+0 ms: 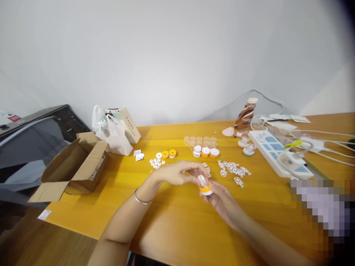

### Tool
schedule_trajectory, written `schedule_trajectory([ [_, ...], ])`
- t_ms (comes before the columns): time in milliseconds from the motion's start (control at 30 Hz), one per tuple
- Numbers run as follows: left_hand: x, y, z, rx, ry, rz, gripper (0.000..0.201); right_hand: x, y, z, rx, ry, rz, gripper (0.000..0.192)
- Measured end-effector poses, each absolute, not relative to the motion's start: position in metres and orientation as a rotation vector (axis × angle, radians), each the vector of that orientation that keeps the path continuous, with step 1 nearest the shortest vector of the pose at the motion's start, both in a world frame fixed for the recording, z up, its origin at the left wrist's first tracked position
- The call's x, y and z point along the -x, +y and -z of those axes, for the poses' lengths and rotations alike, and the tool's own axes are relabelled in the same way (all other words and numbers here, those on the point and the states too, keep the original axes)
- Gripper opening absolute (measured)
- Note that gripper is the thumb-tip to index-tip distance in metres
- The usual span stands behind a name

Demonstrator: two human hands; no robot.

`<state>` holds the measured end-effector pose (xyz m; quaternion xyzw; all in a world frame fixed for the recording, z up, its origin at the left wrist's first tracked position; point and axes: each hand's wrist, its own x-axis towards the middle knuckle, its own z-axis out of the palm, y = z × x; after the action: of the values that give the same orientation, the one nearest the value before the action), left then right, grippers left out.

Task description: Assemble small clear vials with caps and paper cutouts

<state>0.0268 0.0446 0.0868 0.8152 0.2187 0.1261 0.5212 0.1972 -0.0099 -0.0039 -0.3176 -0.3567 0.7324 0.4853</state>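
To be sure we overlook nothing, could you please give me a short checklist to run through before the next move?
1. Right grip on the orange-and-white round piece: ok.
2. Left grip firm on the pale top part: cannot tell; it is there, but firmness does not show.
3. Pale top part fully seated: cannot tell, partly covered.
4. White lattice pieces neatly stacked: not ok, loosely spread.
5. Clear cups grouped: ok, close together.
6. Power strip apart from both grips: ok.

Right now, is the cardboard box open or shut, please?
Open: the cardboard box has flaps spread outward, its inside showing.
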Motion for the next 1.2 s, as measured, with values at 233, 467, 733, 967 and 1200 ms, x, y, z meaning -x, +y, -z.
schedule_trajectory([
  [233, -0.0241, 0.0455, -0.0838, -2.004, 0.687, -0.44, 0.041, -0.1978, -0.009, 0.0045, 0.76, -0.872, -1.723, 0.019],
  [467, -0.0201, 0.0516, -0.0852, -1.987, 0.56, -0.351, 0.038, -0.1957, -0.0094, 0.0057, 0.767, -0.893, -1.715, 0.022],
  [733, -0.0207, 0.0499, -0.087, -2.042, 0.619, -0.409, 0.032, -0.1956, -0.0089, 0.0062, 0.797, -0.903, -1.672, 0.019],
  [967, -0.025, 0.0472, -0.0822, -2.037, 0.644, -0.428, 0.028, -0.1961, -0.0065, 0.01, 0.798, -0.87, -1.68, 0.019],
  [1200, -0.0252, 0.0477, -0.0804, -1.904, 0.668, -0.445, 0.026, -0.1958, -0.0057, 0.0104, 0.725, -0.87, -1.687, 0.017],
])
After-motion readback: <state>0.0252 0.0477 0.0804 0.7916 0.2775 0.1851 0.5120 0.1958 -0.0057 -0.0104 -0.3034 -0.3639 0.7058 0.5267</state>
